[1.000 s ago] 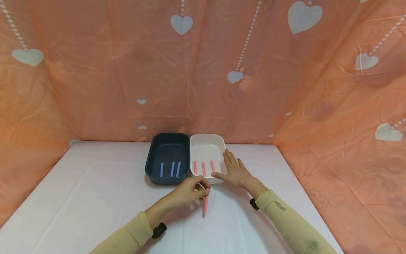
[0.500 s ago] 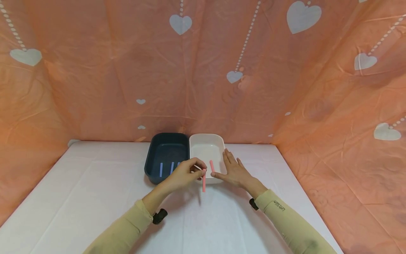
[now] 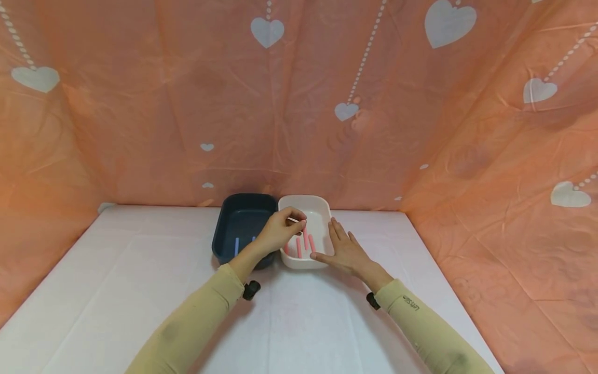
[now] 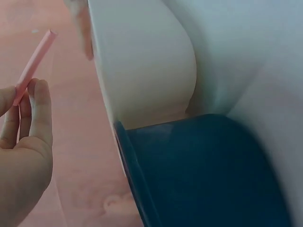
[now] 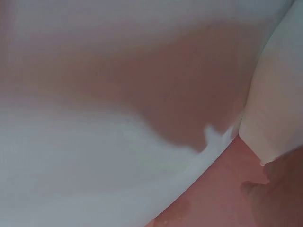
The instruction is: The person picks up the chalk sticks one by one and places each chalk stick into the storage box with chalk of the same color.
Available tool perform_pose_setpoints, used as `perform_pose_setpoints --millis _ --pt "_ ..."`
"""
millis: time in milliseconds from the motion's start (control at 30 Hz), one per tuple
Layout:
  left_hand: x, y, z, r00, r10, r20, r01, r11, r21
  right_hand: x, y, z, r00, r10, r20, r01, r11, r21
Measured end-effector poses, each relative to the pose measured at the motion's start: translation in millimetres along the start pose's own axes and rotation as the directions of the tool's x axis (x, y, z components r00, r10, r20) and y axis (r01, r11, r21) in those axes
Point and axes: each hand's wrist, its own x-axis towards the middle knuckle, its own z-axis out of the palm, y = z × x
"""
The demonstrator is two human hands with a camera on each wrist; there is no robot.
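Between thumb and fingertips, my left hand (image 3: 276, 232) pinches a slim pink stick (image 4: 35, 66) by its end. In the head view this stick slants over the inside of the white tray (image 3: 306, 264), beside other pink sticks (image 3: 312, 244); whether it touches the bottom, I cannot tell. My right hand (image 3: 348, 253) lies at the tray's right side, fingers straight along the rim and thumb by the front right corner. To the left, against the white tray, stands a dark blue tray (image 3: 225, 228) with blue sticks (image 3: 236, 246), partly hidden behind my left hand.
A white cloth (image 3: 289, 322) covers the table. Close behind the trays hangs an orange curtain (image 3: 163, 130) with white hearts, and it continues along both sides. A small black device (image 3: 251, 290) is on the left wrist.
My left hand has carried the pink stick forward from in front of the white tray, over its front rim, to above its inside. The right hand has stayed in place.
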Motion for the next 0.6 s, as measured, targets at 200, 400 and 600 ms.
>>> perform_pose_setpoints --millis 200,400,600 --pt "16.4 -4.6 3.3 0.998 -0.06 -0.023 0.06 0.998 -0.01 -1.2 -2.1 0.4 0.999 0.032 -0.012 -0.033 0.999 -0.022" --pt "29.8 -10.5 8.8 0.996 -0.085 -0.035 0.084 0.996 -0.003 -3.6 -5.2 1.2 0.997 0.055 -0.047 -0.057 0.997 -0.045" --pt "42.5 -17.5 15.7 0.996 -0.092 -0.022 0.092 0.996 0.005 -3.4 -5.5 2.2 0.997 0.066 -0.048 -0.069 0.996 -0.049"
